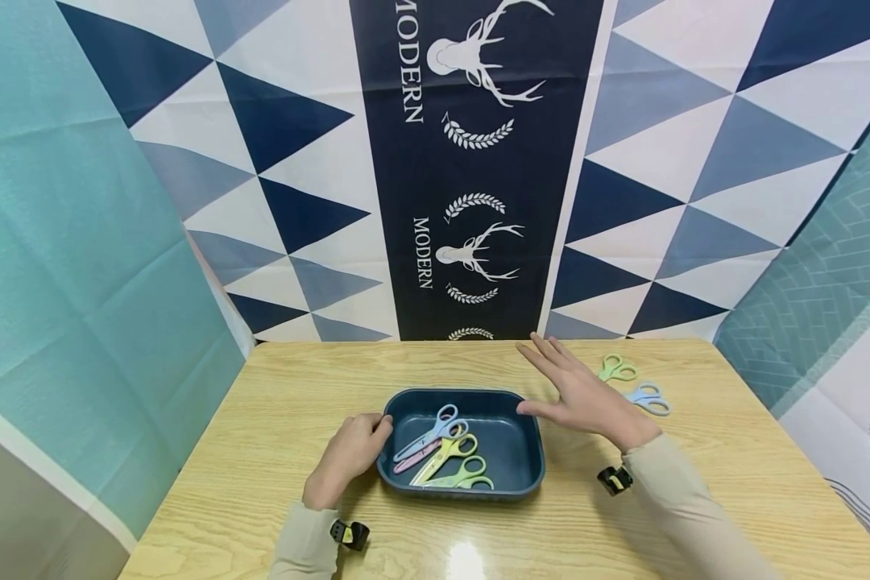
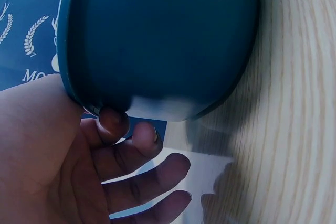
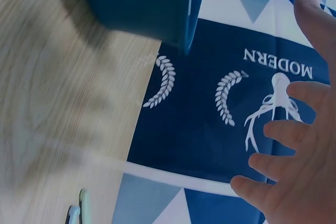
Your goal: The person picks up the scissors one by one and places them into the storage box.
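Observation:
A dark blue rectangular bin (image 1: 511, 459) sits on the table. Its left rim is pinched by my left hand (image 1: 348, 455), thumb over the edge; in the left wrist view the index finger meets the rim while the other fingers spread below it. Inside the bin lie blue scissors (image 1: 440, 430), pink scissors (image 1: 416, 457), yellow scissors (image 1: 447, 448) and green scissors (image 1: 458, 481), partly overlapping. My right hand (image 1: 587, 395) hovers by the bin's right edge, fingers spread and holding nothing. The right wrist view also shows it apart from the bin (image 3: 142, 3).
Behind the right hand, green scissors (image 1: 607, 374) and another pair of blue scissors (image 1: 638, 395) lie on the wooden table (image 1: 275, 435), their blades hidden by the hand. A patterned cloth (image 1: 471, 177) hangs along the table's back edge.

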Tool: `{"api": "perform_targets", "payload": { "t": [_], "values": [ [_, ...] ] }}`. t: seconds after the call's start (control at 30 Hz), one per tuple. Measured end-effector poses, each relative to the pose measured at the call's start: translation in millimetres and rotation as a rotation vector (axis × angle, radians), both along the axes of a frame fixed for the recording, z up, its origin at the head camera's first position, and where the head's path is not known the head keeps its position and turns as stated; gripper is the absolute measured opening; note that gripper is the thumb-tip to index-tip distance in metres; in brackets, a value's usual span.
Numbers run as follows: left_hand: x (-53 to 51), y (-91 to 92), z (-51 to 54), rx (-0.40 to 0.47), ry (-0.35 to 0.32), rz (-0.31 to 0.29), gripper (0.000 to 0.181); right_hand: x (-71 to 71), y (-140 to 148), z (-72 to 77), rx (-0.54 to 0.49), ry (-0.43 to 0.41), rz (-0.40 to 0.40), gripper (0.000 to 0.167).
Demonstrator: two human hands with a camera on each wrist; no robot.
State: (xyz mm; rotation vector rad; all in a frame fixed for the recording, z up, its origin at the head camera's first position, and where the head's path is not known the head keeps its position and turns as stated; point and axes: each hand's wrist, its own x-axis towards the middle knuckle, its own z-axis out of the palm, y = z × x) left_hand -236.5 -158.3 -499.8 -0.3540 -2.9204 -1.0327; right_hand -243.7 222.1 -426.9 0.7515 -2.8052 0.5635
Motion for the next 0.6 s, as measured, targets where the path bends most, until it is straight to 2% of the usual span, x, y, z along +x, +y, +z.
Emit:
{"api": "perform_targets", "payload": {
  "t": [0.6],
  "values": [
    [-0.4, -0.6, 1.3, -0.004, 0.01, 0.011, 0.041, -6.4, 35, -7.1, 0.009, -0.045, -0.089, 0.089]
  ]
}}
